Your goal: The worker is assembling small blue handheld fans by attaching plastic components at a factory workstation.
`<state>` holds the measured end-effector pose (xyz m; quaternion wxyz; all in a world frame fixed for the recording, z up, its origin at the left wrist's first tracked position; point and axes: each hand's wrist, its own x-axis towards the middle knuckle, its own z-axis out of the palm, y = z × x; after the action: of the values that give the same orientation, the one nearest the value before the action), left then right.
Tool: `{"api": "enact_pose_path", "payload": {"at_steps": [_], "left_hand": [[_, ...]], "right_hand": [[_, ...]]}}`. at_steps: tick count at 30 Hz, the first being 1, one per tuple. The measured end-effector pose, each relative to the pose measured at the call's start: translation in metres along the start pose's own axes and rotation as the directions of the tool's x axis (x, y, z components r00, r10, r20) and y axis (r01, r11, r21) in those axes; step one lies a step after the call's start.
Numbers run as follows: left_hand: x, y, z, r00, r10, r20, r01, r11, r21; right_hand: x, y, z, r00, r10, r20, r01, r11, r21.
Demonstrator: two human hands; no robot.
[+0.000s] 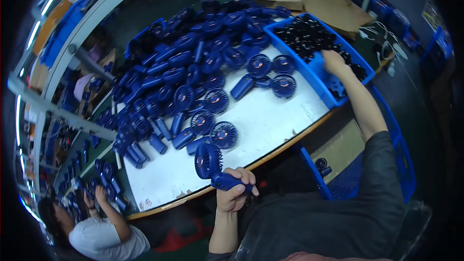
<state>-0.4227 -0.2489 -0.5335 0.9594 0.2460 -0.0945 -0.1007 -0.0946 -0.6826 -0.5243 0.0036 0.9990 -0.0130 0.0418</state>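
A blue handheld fan (208, 161) is gripped by its handle in my left hand (234, 194), just above the table's front edge. Its caged round head points away from me, up and to the left. My right hand (334, 63) reaches into a blue bin (316, 84) at the table's right end. Small black parts (305, 34) fill much of that bin. The fingers of this hand point down into it and are largely hidden, so whether they hold a part is not visible. Several loose blue fans (223, 135) lie close beyond my left hand.
A large heap of blue fans (186, 43) covers the far and left parts of the white table (270, 125). Cardboard (333, 9) lies behind the bin. Below the edge stands a blue crate (350, 186). Another person (104, 234) works at the lower left beside a metal frame (53, 101).
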Motion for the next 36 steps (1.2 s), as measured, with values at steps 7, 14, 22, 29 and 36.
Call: {"api": "enact_pose_path", "payload": {"at_steps": [7,14,22,29,36], "left_hand": [[-0.011,0.009,-0.011,0.924,0.065,-0.376,0.113,0.894,0.433],[0.012,0.001,0.004,0.894,0.085,-0.440,0.131,0.889,0.439],[-0.005,0.022,0.007,0.870,0.050,-0.490,0.127,0.938,0.322],[-0.022,0.012,-0.009,0.982,-0.074,-0.175,0.118,0.958,0.261],[-0.001,0.005,0.017,0.775,0.087,-0.626,0.007,0.989,0.146]], "right_hand": [[-0.014,-0.025,-0.012,0.985,-0.125,-0.122,0.174,0.754,0.633],[-0.248,-0.242,-0.047,0.573,-0.805,0.153,-0.344,-0.068,0.936],[-0.241,-0.271,-0.049,0.552,-0.689,-0.470,0.666,0.025,0.745],[-0.222,-0.297,-0.072,0.319,-0.813,-0.488,0.808,-0.036,0.588],[-0.259,-0.296,-0.062,0.505,-0.771,-0.388,0.778,0.212,0.591]]}}
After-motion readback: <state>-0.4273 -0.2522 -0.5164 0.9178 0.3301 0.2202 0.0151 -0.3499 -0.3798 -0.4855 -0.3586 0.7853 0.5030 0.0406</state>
